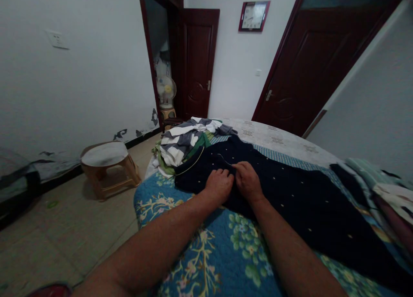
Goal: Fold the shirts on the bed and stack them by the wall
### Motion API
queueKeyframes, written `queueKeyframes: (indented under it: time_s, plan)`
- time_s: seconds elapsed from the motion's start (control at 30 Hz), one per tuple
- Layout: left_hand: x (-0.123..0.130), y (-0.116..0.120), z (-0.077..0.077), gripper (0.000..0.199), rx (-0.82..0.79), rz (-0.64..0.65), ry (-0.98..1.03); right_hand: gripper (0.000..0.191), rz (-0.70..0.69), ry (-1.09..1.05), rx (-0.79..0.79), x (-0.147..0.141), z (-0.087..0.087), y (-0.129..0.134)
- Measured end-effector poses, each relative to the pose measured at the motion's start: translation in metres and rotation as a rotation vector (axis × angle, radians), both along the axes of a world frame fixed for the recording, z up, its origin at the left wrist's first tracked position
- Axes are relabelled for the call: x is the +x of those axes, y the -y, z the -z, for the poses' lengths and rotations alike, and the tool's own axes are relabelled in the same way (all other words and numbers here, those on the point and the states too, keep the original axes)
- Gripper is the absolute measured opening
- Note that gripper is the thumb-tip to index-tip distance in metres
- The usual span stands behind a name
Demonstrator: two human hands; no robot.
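A long dark navy garment [290,189] with small light dots lies spread over a blue floral quilted cover [193,262]. My left hand [220,185] rests on it near its collar end, with the fingers curled down into the cloth. Just to the right, my right hand [247,180] is closed, thumb and fingers pressed together on the navy cloth. A thin light line of trim curves over the garment up to my right fingertips. Light piping edges the part at the left. The fingertips of both hands are partly hidden in the dark fabric.
Crumpled grey, white and green clothes [180,142] lie beyond the garment at the left. Folded clothes [380,185] are stacked at the right edge. A round stool [105,154] stands on the floor at left. A patterned white cover [274,133] spans the far side.
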State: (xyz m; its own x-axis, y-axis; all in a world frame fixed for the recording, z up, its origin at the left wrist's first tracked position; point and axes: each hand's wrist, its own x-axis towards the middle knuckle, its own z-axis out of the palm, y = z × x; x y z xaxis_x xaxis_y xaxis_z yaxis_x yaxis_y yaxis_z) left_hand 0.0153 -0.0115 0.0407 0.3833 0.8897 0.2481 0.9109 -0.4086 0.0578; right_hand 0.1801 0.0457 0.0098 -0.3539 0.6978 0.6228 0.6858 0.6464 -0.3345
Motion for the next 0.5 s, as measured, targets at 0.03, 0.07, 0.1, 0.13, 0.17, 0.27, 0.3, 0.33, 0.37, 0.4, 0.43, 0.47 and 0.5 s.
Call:
queueKeyframes:
  time_s: [0.03,0.07,0.1,0.13,0.17,0.27,0.3,0.33,0.37,0.4,0.43,0.47,0.5]
  plan:
    - [0.002,0.001,0.005,0.035,-0.019,-0.018,0.007,0.039,-0.059,0.032,-0.024,-0.001,0.003,0.001]
    - [0.003,0.001,0.010,0.039,-0.033,-0.031,0.023,0.042,-0.098,0.067,-0.057,-0.003,0.007,0.001]
    - [0.001,0.000,0.014,0.044,-0.044,-0.041,0.043,0.045,-0.114,0.106,-0.094,-0.005,0.010,0.001]
    - [-0.002,-0.001,0.017,0.049,-0.060,-0.055,0.062,0.047,-0.106,0.143,-0.129,-0.006,0.014,0.001]
    - [-0.005,-0.003,0.019,0.056,-0.080,-0.080,0.076,0.049,-0.083,0.179,-0.160,-0.008,0.016,0.001]
    - [-0.017,-0.009,0.019,0.081,-0.169,-0.194,0.079,0.050,0.020,0.274,-0.225,-0.011,0.018,0.001]
    - [-0.020,-0.011,0.017,0.088,-0.202,-0.229,0.068,0.049,0.046,0.301,-0.239,-0.011,0.016,0.002]
    - [-0.023,-0.013,0.014,0.093,-0.234,-0.256,0.053,0.049,0.064,0.325,-0.252,-0.012,0.015,0.004]
    - [-0.025,-0.015,0.012,0.098,-0.264,-0.275,0.036,0.049,0.077,0.345,-0.264,-0.013,0.013,0.006]
    - [-0.026,-0.016,0.010,0.103,-0.290,-0.294,0.020,0.049,0.088,0.357,-0.278,-0.013,0.010,0.008]
    - [-0.028,-0.018,0.008,0.107,-0.310,-0.312,0.009,0.050,0.097,0.362,-0.298,-0.014,0.008,0.010]
    - [-0.029,-0.020,0.007,0.110,-0.325,-0.328,0.003,0.051,0.105,0.360,-0.324,-0.014,0.006,0.012]
    - [-0.029,-0.021,0.007,0.113,-0.336,-0.343,0.000,0.051,0.109,0.356,-0.351,-0.015,0.004,0.014]
